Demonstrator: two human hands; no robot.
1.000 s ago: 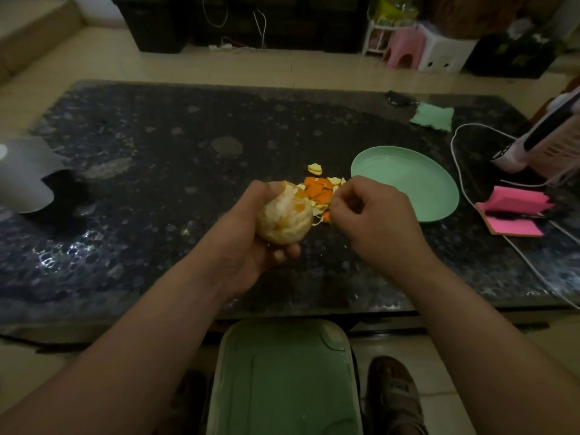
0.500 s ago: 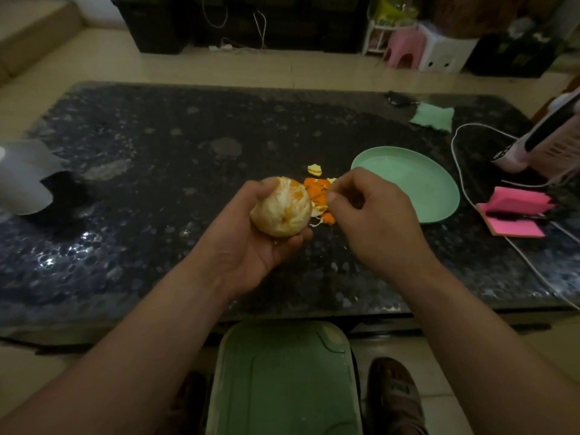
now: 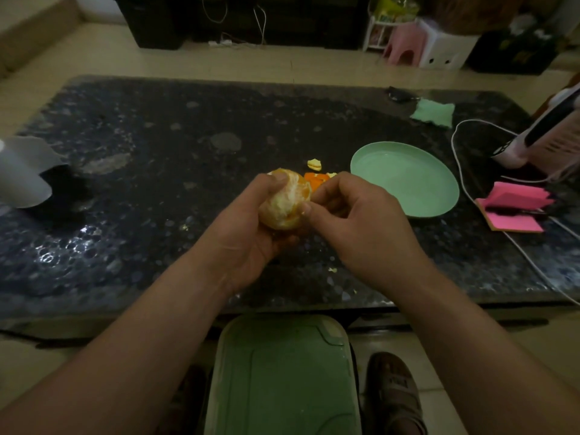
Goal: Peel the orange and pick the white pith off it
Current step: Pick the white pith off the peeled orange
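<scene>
A peeled orange [image 3: 286, 202], still streaked with white pith, sits in my left hand [image 3: 251, 233], whose fingers curl round it from the left and below. My right hand [image 3: 354, 224] is against the fruit's right side, thumb and fingertips pinching at its surface; what they pinch is too small to see. A small heap of orange peel pieces [image 3: 315, 178] lies on the dark table just behind the hands, partly hidden by them, with one pale scrap [image 3: 314, 164] a little farther back.
A green plate [image 3: 405, 180] lies right of the hands on the dark stone table [image 3: 157, 171]. Pink sticky notes [image 3: 514, 211], a white cable [image 3: 461, 180] and a green cloth [image 3: 434, 116] are at the right. A green stool [image 3: 282, 378] is below the table's near edge.
My right hand moved left from beside the peel heap onto the orange's side. My left hand turned the orange slightly.
</scene>
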